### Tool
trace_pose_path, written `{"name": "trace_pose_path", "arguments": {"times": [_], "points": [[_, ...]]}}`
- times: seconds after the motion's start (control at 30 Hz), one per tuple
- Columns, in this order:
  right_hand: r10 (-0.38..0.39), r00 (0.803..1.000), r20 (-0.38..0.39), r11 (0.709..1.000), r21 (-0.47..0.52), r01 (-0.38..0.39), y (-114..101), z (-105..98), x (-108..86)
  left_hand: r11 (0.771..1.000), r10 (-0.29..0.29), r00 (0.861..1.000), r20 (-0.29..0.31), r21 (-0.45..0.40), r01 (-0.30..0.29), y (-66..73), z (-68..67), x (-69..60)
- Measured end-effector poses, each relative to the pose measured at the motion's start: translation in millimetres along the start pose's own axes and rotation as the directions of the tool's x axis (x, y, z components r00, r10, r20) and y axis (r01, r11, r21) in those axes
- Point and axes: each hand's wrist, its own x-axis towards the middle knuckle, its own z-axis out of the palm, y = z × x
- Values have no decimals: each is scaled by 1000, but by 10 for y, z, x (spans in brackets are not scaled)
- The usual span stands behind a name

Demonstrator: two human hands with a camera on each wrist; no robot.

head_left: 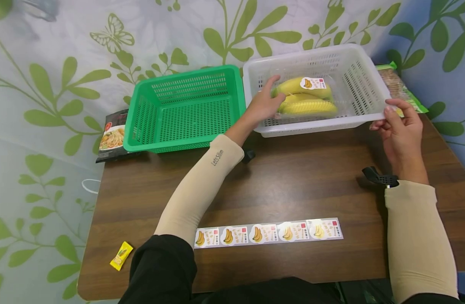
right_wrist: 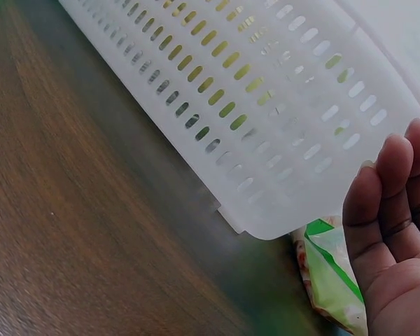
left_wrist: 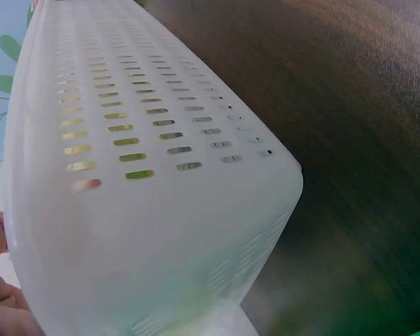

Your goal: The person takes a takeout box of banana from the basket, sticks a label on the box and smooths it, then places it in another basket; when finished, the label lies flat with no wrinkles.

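Note:
A clear plastic pack of yellow bananas [head_left: 306, 101] with a banana label lies inside the white basket [head_left: 312, 131]. My left hand [head_left: 264, 103] reaches over that basket's left side to the near end of the pack, index finger and thumb spread apart. Only part of the left hand [left_wrist: 3, 287] shows in the left wrist view, beside the basket rim. My right hand [head_left: 403, 131] holds the basket's front right corner by the rim. In the right wrist view several bent fingers [right_wrist: 392, 182] stand beside the corner. The left hand's remaining fingers are hidden.
A green basket [head_left: 184, 145] stands left of the white one. A row of banana stickers [head_left: 268, 233] lies near the front edge. A yellow packet [head_left: 121, 256], a black noodle package [head_left: 112, 137] and a green-edged package [head_left: 401, 86] lie around the table [head_left: 293, 181].

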Motion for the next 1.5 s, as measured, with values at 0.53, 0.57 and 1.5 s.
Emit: {"name": "trace_pose_path", "arguments": {"times": [0.53,0.57,1.5], "points": [[-12,1000,0,1000,-6,12,9,18,0,838,-90,994,-69,534,113,70,207,131],[-8,1000,0,1000,-6,8,12,21,8,825,-95,992,-79,552,123,65,217,136],[-52,989,-137,937,-348,1,-193,35,27,657,218,950,-222,753,25,-13,-347,-575]]}}
